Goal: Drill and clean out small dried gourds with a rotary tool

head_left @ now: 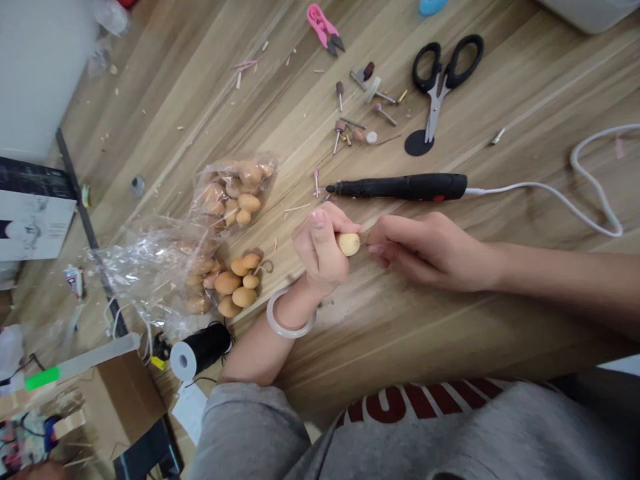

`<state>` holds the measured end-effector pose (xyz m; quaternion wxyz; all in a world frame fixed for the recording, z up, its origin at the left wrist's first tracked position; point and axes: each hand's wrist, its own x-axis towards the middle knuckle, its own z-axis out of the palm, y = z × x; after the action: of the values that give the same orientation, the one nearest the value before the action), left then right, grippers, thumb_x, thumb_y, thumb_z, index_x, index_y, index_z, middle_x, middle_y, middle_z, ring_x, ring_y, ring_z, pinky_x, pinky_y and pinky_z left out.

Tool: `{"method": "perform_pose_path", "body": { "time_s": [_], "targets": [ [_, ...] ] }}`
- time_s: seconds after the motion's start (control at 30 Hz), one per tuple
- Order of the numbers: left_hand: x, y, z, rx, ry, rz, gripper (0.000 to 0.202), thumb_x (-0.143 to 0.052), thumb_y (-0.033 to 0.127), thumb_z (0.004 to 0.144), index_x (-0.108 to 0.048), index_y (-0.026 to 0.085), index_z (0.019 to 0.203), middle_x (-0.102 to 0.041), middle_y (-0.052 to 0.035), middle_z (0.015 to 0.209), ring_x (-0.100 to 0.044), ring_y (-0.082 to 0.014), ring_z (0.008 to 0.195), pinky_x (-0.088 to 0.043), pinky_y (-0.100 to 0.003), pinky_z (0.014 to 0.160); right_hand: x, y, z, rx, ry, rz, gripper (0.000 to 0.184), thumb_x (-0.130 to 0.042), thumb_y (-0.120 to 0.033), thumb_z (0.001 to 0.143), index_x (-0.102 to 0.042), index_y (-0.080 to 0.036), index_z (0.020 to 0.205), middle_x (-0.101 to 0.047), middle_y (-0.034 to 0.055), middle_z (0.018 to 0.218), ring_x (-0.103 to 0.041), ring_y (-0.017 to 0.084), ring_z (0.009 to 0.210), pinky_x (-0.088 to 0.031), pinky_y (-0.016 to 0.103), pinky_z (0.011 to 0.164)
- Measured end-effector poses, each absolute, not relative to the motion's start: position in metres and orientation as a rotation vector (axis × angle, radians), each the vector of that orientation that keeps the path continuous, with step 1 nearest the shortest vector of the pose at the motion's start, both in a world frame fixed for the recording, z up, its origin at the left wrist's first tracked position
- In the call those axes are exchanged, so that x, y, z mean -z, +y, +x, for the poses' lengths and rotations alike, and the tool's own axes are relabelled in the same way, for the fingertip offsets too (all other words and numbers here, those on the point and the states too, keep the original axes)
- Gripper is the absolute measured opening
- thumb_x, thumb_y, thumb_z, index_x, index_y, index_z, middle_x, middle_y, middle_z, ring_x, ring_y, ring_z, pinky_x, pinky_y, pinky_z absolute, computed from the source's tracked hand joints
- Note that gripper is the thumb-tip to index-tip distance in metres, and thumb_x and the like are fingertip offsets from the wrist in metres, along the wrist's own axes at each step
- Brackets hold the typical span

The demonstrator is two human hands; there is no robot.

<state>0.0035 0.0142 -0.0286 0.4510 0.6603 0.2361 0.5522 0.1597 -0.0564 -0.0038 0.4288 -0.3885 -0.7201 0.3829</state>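
My left hand (pixel 320 247), with a pale bangle on its wrist, is closed around a small gourd (pixel 349 244). Only the gourd's pale yellow end shows, facing my right hand. My right hand (pixel 430 253) is closed in a pinch just beside that end, and what its fingertips hold is too small to make out. Just beyond both hands lies a black rotary engraving pen (pixel 400 187) with a white cable (pixel 530 187). Several small orange-tan gourds (pixel 235 283) lie left of my left wrist, some partly under clear plastic.
A clear bag of gourds (pixel 233 193) lies farther left. Beyond the pen are scattered grinding bits (pixel 385 115), black-handled scissors (pixel 435 93), a black disc (pixel 419 143) and pink thread snips (pixel 324 28). A black thread spool (pixel 207 350) and a cardboard box (pixel 120 393) are at lower left.
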Motion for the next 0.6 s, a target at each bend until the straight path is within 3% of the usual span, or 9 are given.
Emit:
{"method": "perform_pose_path", "body": {
  "time_s": [0.1,0.37,0.5,0.6],
  "targets": [
    [0.029,0.013,0.003,-1.387,0.634,1.704,0.048,-0.034,0.038,0.103,-0.062,0.019,0.068,-0.061,0.0010,0.060,-0.056,-0.0104,0.052,-0.043,-0.028,0.050,0.004,-0.057,0.160,-0.930,-1.779,-0.980,0.014,-0.044,-0.013,0.094,-0.046,-0.021,0.082,-0.052,-0.0027,0.065,-0.046,0.009,0.055,-0.039,0.022,0.052],
    [0.031,0.015,0.005,-1.520,0.473,1.744,0.044,-0.031,0.041,0.102,-0.059,0.022,0.075,-0.061,0.0006,0.063,-0.058,-0.0119,0.056,-0.045,-0.028,0.050,0.000,-0.053,0.157,-1.470,-1.359,-0.804,0.022,-0.052,-0.031,0.099,-0.050,-0.018,0.081,-0.058,-0.0027,0.065,-0.050,0.007,0.055,-0.041,0.020,0.052],
    [0.022,0.017,0.006,-1.593,0.343,1.900,0.021,-0.059,0.044,0.090,-0.059,0.023,0.088,-0.065,0.0004,0.077,-0.063,-0.0127,0.070,-0.051,-0.028,0.057,-0.003,-0.050,0.159,-1.572,-1.203,-0.763,0.020,-0.059,-0.031,0.096,-0.055,-0.016,0.084,-0.060,-0.0026,0.066,-0.052,0.006,0.055,-0.043,0.019,0.051],
    [0.015,0.015,0.008,-1.611,0.386,1.945,0.020,-0.074,0.034,0.081,-0.056,0.026,0.085,-0.065,0.0051,0.080,-0.062,-0.0099,0.069,-0.051,-0.025,0.058,-0.004,-0.048,0.159,-1.627,-1.092,-0.747,0.019,-0.060,-0.031,0.095,-0.058,-0.015,0.084,-0.060,-0.0025,0.067,-0.053,0.006,0.056,-0.045,0.018,0.052]
  ]
}}
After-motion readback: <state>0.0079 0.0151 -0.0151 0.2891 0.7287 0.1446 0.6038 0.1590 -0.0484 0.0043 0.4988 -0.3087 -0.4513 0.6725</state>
